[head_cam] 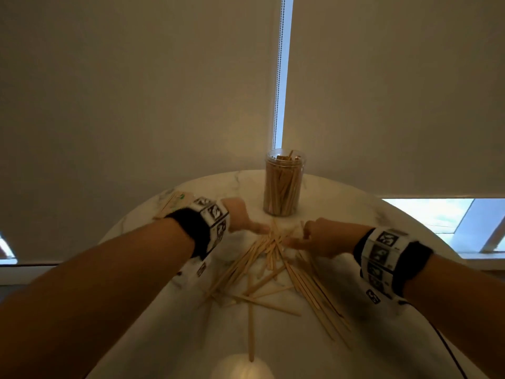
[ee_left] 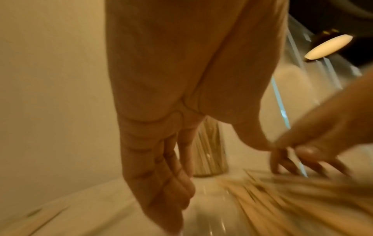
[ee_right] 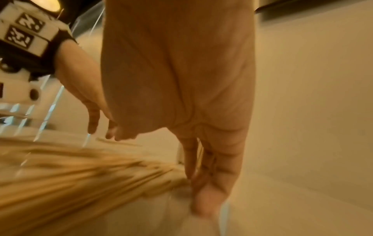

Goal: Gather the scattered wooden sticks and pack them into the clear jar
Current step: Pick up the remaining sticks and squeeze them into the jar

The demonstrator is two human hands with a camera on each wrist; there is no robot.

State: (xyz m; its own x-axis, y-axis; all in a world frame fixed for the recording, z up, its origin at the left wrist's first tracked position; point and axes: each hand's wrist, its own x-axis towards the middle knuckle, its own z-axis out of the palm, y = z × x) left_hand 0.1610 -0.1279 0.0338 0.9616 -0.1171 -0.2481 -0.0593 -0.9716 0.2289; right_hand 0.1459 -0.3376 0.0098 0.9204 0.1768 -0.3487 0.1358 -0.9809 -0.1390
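Working at the far end of the pile, we are bringing both hands in on the wooden sticks [head_cam: 269, 265] that are lying fanned over the middle of the round marble table [head_cam: 341, 203]. Our left hand [head_cam: 243, 218] is setting its straight, close-held fingers edge-down beside the sticks' far tips, holding nothing. Our right hand [head_cam: 318, 237] is facing it from the other side, fingers likewise extended and together; whether they are touching wood, we cannot tell through the blur.

The clear jar [head_cam: 284, 183] is standing upright near the table's far edge, just beyond our hands, lidless and already well filled with sticks. We are judging the task roughly half done: a large heap is waiting, with strays reaching toward the near edge, and a few more lying at the far left edge [head_cam: 175, 201].
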